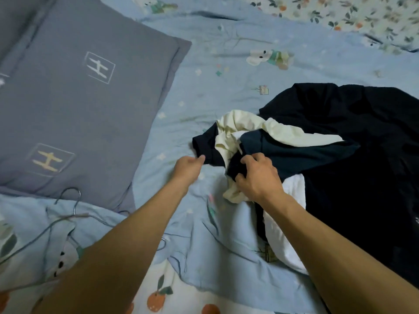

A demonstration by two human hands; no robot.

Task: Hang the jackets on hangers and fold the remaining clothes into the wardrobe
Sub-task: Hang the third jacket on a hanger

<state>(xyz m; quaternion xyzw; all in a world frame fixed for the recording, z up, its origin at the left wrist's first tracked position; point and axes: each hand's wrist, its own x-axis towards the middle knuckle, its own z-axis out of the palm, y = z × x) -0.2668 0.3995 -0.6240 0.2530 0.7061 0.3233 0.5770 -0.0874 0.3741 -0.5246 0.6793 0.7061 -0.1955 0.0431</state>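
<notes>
A heap of clothes lies on the bed at the right: a large dark navy garment, a cream garment tangled in it, and a white piece underneath. My left hand pinches the left edge of a dark navy piece. My right hand is closed on bunched dark fabric in the middle of the heap, with cream cloth just below it. Thin wire hangers lie on the bed at the lower left, apart from both hands.
A grey-blue pillow fills the upper left. The light blue printed bedsheet covers the bed. A floral quilt lies at the top right, and a fruit-print cover runs along the near edge.
</notes>
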